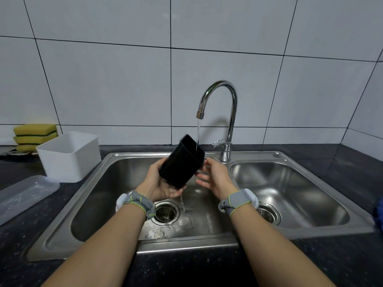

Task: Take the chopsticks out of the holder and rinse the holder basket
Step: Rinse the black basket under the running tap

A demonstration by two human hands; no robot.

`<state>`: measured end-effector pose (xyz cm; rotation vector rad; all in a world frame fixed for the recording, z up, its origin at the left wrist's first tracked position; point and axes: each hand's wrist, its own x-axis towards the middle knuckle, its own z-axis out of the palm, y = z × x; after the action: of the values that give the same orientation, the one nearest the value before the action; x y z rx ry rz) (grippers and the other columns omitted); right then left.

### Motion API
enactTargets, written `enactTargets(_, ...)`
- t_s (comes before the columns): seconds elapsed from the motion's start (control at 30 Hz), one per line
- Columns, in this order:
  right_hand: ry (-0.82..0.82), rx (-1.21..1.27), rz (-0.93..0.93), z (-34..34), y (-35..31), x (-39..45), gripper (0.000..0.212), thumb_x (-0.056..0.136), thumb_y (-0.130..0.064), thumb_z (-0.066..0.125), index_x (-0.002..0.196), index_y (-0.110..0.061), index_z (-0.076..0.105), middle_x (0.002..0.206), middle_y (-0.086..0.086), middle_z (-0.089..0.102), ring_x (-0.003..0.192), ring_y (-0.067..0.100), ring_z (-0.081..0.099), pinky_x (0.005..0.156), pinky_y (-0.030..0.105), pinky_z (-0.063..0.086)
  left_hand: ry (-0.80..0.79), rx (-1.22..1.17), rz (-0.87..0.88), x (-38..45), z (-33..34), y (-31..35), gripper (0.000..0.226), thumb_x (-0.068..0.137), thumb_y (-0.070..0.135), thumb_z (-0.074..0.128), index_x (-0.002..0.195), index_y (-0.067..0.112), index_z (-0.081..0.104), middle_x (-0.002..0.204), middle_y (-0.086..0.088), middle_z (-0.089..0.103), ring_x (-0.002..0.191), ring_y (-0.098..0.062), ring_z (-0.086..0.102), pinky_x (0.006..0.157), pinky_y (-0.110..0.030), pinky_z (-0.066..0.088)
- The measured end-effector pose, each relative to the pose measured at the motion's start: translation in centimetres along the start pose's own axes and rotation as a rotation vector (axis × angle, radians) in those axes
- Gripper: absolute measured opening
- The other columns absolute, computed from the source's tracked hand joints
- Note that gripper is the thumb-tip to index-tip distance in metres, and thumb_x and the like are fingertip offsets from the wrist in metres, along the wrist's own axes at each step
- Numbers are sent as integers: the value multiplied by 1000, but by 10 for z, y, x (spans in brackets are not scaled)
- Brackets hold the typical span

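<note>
The basket [182,162] is gripped from below by the left hand [160,183], while the right hand [215,179] is held just beside it with fingers spread and relaxed. A double sink [300,230] is set into the dark surface [342,158]. At far left a white tub [68,155] is seen, then sponges [35,135]. The basket is held tilted under the tap [219,112], above the left bowl; water is run into it.

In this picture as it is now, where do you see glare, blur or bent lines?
Head view: the tile lines bow outward, a wide-angle effect; glare sits on the faucet and the sink rim; the right hand has slightly smeared fingers; the black holder basket in the left hand is so dark that its inside is unreadable; the sponges look soft.
</note>
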<state>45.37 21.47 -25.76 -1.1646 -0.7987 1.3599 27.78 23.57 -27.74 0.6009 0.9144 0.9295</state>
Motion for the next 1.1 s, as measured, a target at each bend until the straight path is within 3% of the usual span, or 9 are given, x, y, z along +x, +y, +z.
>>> enactTargets(0.13,68,-4,-24,-2,1,2,16,98,-29,51,110,-19,52,97,2,52,71,21,55,62,34,52,10,18,-74,-4,-2,2,53,75,59,51,88,10,66,85,-19,67,75,-37,61,65,-32,46)
enactTargets(0.23,111,-26,-57,-5,0,2,18,97,-30,54,112,-20,51,100,1,52,70,20,53,61,33,52,20,-7,-102,-5,-4,3,56,72,60,51,87,9,68,84,-19,70,68,-34,62,57,-33,51)
enactTargets(0.33,122,-34,-84,-6,1,2,12,97,-33,55,102,-22,58,102,0,57,66,19,54,57,30,50,29,12,-166,-7,-6,2,59,67,60,53,77,5,73,91,-21,70,74,-31,59,63,-27,40)
enactTargets(0.57,263,-170,-225,-7,2,6,15,94,-22,59,80,-15,61,64,6,55,44,18,54,39,24,50,-11,89,-287,-14,-4,2,67,66,68,47,88,8,68,100,-21,63,63,-23,51,56,-23,34)
enactTargets(0.7,347,-280,-315,-8,4,9,16,89,-13,60,74,-12,64,56,8,57,35,14,57,44,29,56,92,-44,-222,-11,-6,1,74,79,78,36,90,10,61,93,-17,65,76,-30,57,63,-29,45)
enactTargets(0.83,386,-419,-383,-7,7,12,30,90,-7,57,61,-16,56,61,10,58,41,21,61,53,37,60,169,-148,-124,-8,-5,0,68,79,72,56,93,5,52,93,-14,55,84,-34,55,77,-41,48)
enactTargets(0.93,396,-456,-363,-9,10,16,32,89,-2,58,61,-16,51,72,12,57,50,26,61,57,42,61,193,-166,-36,-2,-6,1,64,82,56,67,112,5,43,113,-15,49,98,-39,58,90,-54,49)
enactTargets(1.0,398,-476,-349,-10,11,18,32,87,2,60,63,-18,50,78,10,58,53,23,60,56,43,61,202,-149,9,1,-6,2,64,84,51,67,120,8,38,121,-16,48,95,-37,61,96,-56,47)
enactTargets(1.1,404,-507,-371,-11,14,21,32,79,6,61,63,-19,48,77,10,59,52,18,57,50,40,60,178,-76,53,2,-5,3,42,88,49,63,107,13,51,104,-17,56,86,-34,58,91,-54,46)
